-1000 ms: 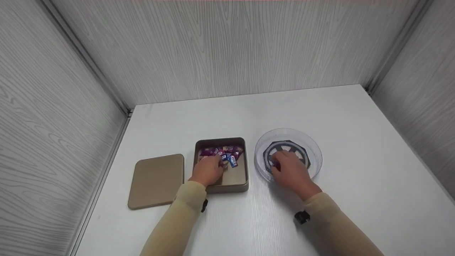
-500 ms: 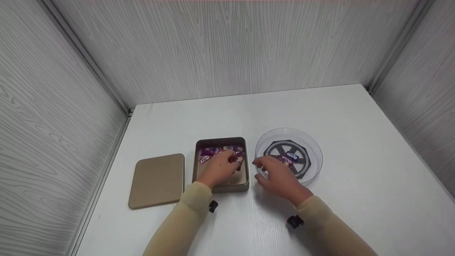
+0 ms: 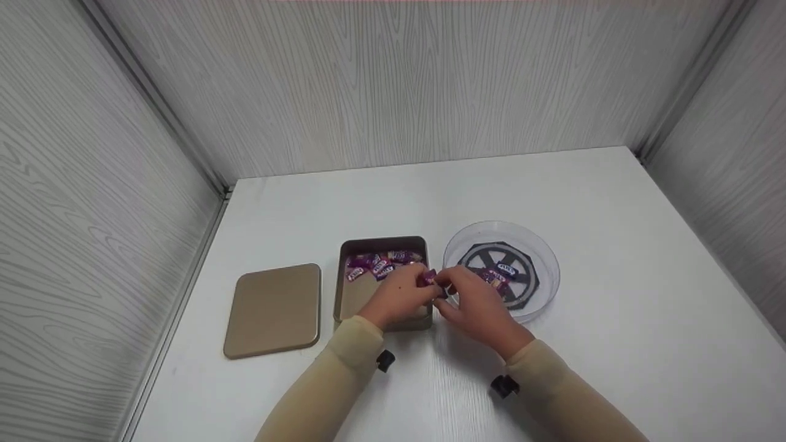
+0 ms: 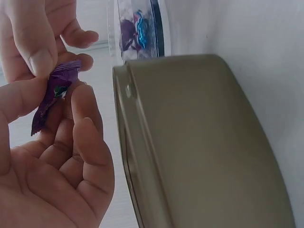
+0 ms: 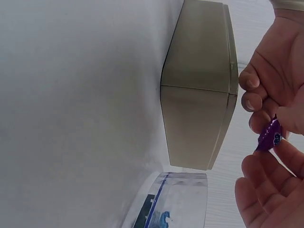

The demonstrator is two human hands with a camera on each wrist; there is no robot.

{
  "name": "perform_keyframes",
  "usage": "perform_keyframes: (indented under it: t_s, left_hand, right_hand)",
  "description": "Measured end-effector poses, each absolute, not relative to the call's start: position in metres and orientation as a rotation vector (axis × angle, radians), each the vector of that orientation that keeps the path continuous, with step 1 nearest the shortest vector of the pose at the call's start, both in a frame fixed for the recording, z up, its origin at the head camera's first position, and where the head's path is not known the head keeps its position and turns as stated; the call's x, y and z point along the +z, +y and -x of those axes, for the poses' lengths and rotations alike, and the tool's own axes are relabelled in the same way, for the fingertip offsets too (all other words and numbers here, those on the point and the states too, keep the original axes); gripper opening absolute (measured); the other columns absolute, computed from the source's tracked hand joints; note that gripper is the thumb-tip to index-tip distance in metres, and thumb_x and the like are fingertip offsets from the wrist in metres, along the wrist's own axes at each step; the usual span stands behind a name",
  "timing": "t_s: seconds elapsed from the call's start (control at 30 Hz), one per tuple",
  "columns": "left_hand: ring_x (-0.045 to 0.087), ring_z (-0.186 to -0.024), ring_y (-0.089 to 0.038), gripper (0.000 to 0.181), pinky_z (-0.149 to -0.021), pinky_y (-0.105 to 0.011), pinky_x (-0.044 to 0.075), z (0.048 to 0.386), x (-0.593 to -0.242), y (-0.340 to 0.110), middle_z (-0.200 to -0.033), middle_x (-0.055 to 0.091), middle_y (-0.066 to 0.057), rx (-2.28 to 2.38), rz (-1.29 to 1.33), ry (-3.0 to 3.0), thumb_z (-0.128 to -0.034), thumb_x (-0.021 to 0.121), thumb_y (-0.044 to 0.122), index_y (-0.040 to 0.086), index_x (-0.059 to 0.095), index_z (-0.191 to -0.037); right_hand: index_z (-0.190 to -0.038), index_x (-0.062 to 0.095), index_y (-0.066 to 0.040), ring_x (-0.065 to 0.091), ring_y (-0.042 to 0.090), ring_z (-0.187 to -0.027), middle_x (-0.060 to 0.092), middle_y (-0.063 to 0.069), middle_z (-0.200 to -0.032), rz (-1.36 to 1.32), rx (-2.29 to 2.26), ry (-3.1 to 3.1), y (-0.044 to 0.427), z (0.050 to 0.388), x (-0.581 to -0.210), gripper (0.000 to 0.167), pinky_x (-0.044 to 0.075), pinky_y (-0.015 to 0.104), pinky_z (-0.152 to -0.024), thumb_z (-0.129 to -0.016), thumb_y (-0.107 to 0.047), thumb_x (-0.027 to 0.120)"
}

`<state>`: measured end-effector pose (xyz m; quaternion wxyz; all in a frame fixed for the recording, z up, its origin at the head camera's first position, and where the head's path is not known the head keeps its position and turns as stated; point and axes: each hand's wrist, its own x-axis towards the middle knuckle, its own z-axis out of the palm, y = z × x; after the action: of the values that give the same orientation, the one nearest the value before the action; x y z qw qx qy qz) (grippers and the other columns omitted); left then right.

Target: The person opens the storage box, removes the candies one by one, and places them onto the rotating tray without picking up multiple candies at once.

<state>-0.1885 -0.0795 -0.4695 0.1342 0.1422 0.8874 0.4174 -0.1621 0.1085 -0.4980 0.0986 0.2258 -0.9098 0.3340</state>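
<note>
A purple-wrapped candy point(image 3: 428, 277) is held between the two hands, above the near right part of an open tin box point(image 3: 353, 304). My left hand point(image 3: 398, 297) pinches the candy between thumb and fingers. My right hand point(image 3: 480, 307) meets it from the other side, its thumb and fingertips at the candy's other end. Both hands are on the wrapper point(image 4: 57, 92) in the left wrist view, and the candy point(image 5: 270, 135) shows between them in the right wrist view. Several purple and blue candies point(image 3: 381, 267) lie in the tin.
A clear round dish point(image 3: 549, 276) with a dark spoked pattern and a few candies point(image 3: 494, 279) stands right of the tin. The tin's flat lid point(image 3: 273, 310) lies to its left. Pale wood-grain panels point(image 3: 393, 86) enclose the white table point(image 3: 602, 245).
The right hand has released candies in the dish and moved left. The left hand has lifted a candy out of the tin and moved right, and the hands now meet at it.
</note>
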Motion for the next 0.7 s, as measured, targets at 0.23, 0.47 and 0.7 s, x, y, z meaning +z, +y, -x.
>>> perform_keyframes:
  t_s: [0.23,0.47,0.7]
  left_hand:
    - [0.058,-0.082,-0.015,0.018,-0.073,-0.033,0.049,0.188,-0.470,-0.074,-0.090,0.063,0.002,1.248,-0.415,2.558,-0.0939,0.068,0.034,0.016,0.063,-0.093]
    - [0.062,-0.078,-0.014,0.016,-0.071,-0.031,0.050,0.186,-0.469,-0.070,-0.089,0.066,0.002,1.274,-0.461,2.509,-0.0969,0.065,0.030,0.015,0.064,-0.093]
    - [0.062,-0.079,-0.013,0.012,-0.072,-0.032,0.052,0.183,-0.469,-0.069,-0.089,0.067,0.005,1.259,-0.476,2.506,-0.0977,0.065,0.028,0.018,0.069,-0.102]
  right_hand:
    - [-0.109,0.063,-0.017,0.060,0.008,-0.090,0.060,-0.008,-0.100,-0.628,1.017,-2.669,0.109,0.164,-0.498,0.022,0.051,0.031,-0.078,-0.090,-0.019,0.075]
    - [-0.102,0.061,-0.015,0.058,0.009,-0.087,0.058,-0.006,-0.096,-0.629,1.042,-2.650,0.114,0.167,-0.497,0.019,0.051,0.031,-0.077,-0.090,-0.009,0.074]
    - [-0.102,0.062,-0.015,0.057,0.014,-0.091,0.059,-0.003,-0.100,-0.547,1.016,-2.695,0.135,0.177,-0.501,0.020,0.050,0.034,-0.082,-0.088,-0.003,0.070]
